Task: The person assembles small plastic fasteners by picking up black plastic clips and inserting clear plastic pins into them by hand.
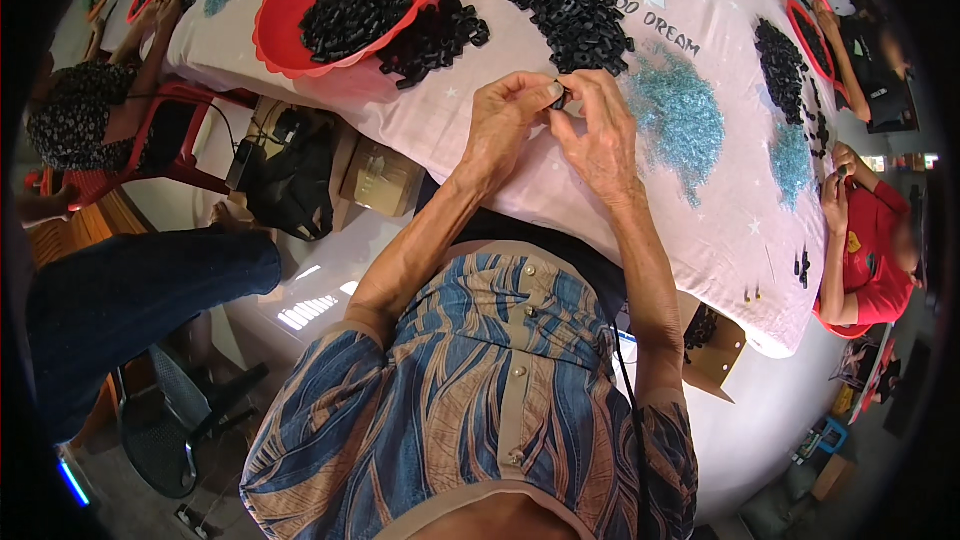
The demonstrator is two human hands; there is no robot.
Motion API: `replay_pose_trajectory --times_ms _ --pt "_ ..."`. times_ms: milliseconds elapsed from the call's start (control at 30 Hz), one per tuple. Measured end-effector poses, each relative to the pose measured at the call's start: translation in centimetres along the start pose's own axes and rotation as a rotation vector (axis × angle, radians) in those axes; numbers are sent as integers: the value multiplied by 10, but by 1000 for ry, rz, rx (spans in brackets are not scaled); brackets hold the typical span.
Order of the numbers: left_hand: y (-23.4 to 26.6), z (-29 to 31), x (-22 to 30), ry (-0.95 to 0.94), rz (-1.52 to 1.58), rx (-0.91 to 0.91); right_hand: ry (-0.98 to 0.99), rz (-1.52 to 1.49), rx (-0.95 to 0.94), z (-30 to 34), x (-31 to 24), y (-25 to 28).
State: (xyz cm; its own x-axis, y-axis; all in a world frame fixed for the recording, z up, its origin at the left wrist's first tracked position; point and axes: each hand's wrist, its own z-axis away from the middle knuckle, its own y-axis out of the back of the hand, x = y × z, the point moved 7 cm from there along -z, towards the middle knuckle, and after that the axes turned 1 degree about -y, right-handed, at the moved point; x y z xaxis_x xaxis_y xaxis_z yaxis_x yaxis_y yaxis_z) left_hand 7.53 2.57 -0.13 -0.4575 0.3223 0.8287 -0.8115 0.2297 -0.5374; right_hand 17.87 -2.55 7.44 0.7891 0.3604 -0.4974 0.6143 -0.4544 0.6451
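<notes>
A small black piece (559,104), mostly hidden by fingers, is pinched where the left hand (503,125) and right hand (606,140) meet, above the near side of the pink cloth (715,260). Farther off, the view crops the black pile (565,5) and, left, the red bowl (278,20); rightward, cloth extends past blue bits (682,115).

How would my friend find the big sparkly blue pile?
Start at the pink tablecloth and find the wearer's right hand. Just to the right of it, below the dark lettering, lies the blue pile. It looks bigger than the other blue piles, and only it sits beside that hand.
</notes>
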Motion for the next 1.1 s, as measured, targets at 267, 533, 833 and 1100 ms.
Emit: replay_pose_trajectory --times_ms 267,533,833,1100 --pt "2 -1 -2 -15 -12 -19 -5 -10 -33 0 2 -1" --pt "2 5 4 0 -218 30 55 153 -99 0 -2 -2" --pt "-5 4 3 -31 -180 -89 83 222 -100 2 -1 -1" --pt "-9 4 8 42 -261 -211 105 252 -83 4 2 -2"
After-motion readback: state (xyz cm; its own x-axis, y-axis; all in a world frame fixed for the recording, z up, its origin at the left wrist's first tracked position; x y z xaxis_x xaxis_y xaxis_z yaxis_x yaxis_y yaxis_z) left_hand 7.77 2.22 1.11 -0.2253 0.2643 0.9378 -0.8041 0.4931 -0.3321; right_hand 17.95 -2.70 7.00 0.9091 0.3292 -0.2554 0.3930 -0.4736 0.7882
